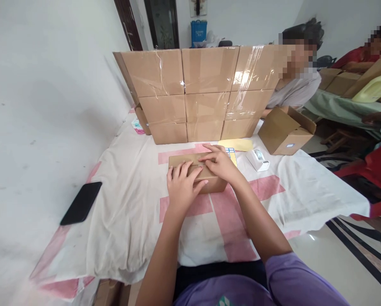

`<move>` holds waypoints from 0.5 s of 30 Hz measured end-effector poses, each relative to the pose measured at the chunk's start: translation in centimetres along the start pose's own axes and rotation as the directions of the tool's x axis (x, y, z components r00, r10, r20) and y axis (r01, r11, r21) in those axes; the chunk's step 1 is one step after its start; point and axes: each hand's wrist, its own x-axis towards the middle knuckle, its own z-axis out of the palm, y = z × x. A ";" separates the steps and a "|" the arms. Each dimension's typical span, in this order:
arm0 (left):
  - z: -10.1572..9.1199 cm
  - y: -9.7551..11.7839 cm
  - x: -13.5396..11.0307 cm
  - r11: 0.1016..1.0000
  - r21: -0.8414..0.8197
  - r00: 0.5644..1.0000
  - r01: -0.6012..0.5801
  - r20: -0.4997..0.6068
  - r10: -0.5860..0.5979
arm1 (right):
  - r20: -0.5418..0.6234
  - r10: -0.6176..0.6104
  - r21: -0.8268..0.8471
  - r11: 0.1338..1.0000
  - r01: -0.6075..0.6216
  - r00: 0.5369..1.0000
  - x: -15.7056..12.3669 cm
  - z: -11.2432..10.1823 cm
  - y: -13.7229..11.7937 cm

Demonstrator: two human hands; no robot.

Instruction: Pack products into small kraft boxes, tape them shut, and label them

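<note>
A small cardboard box (214,183) lies in front of me on the cloth, its top flaps folded in to a middle seam. My left hand (181,180) rests on the top's left and front edge, fingers spread. Across the top's right side lies my right hand (220,163), its index finger stretched toward the seam and the other fingers loosely apart. Both hands touch the box without gripping it. A white tape dispenser (258,160) stands to the right of the box. Beside my right hand, a sheet of blue-edged labels (231,154) is partly hidden.
A wall of stacked, taped cardboard boxes (206,95) stands behind the work spot. An opened box (276,138) is at the right, near a yellow paper (241,145). A black phone (81,203) lies at the left. A person (297,85) sits beyond the stack.
</note>
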 end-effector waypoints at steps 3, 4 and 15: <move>0.0 0.0 0.0 1.000 -0.001 1.000 0.007 0.005 -0.007 | 0.018 0.038 -0.005 0.999 -0.038 0.999 0.1 -0.1 -0.3; 0.0 0.1 0.0 1.000 -0.001 1.000 0.009 0.007 -0.009 | 0.023 0.045 -0.007 0.999 -0.045 0.999 0.1 -0.1 -0.4; -0.2 0.1 0.1 1.000 0.018 0.999 0.010 0.031 -0.011 | 0.082 0.100 -0.121 0.989 -0.089 0.992 0.1 -0.4 -1.3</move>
